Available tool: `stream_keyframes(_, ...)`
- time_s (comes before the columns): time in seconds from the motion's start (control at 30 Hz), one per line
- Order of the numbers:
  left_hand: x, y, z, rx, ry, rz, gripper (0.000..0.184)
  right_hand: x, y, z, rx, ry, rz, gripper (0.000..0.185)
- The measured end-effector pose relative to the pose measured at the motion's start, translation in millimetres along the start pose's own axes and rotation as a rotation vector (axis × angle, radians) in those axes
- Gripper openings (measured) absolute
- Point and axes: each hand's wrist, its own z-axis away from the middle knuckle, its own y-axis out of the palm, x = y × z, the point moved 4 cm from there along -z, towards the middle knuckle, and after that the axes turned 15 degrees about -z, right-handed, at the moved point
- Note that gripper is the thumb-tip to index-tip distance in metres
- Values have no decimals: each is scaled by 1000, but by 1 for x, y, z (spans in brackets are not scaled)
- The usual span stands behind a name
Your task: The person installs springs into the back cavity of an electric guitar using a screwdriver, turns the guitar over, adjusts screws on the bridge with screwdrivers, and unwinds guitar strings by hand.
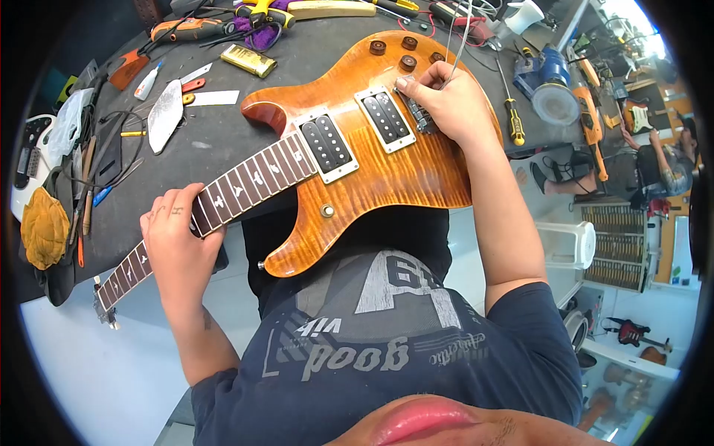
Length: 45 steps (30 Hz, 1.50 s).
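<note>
An amber flame-top electric guitar [405, 175] lies across the bench edge and my lap, with no strings visible over its pickups. My left hand [178, 230] is closed around the guitar neck [253, 175], thumb on the near side. At the bridge [420, 117], my right hand [454, 100] is bent with fingertips pinched together. A thin guitar string [462, 43] rises from those fingers toward the top of the view. The exact grip is partly hidden by the hand. Two black humbucker pickups [325, 143] and several dark knobs [408, 62] are beside it.
On the dark bench [216, 111] lie a yellow-handled screwdriver [514, 123], a gold box [248, 60], a white-tipped glue bottle [147, 83] and an orange tool [190, 30]. A yellow glove [46, 227] hangs left. Another person [669, 167] sits at the far right.
</note>
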Motion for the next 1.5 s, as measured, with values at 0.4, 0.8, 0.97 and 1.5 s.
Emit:
stream_keyframes(0.4, 9, 0, 1, 50, 26, 36, 52, 8, 6, 4, -72, 49, 54, 48)
stream_keyframes(0.8, -99, -10, -165, 422, 531, 537, 19, -7, -1, 7, -30, -218, 28, 47)
stream_keyframes(0.97, -201, 59, -225, 144, 943, 500, 28, -2, -1, 12, -79, -286, 106, 42)
stream_keyframes(1.5, -202, 75, -272, 659, 917, 686, 29, -72, -126, 26, -499, -240, 284, 39)
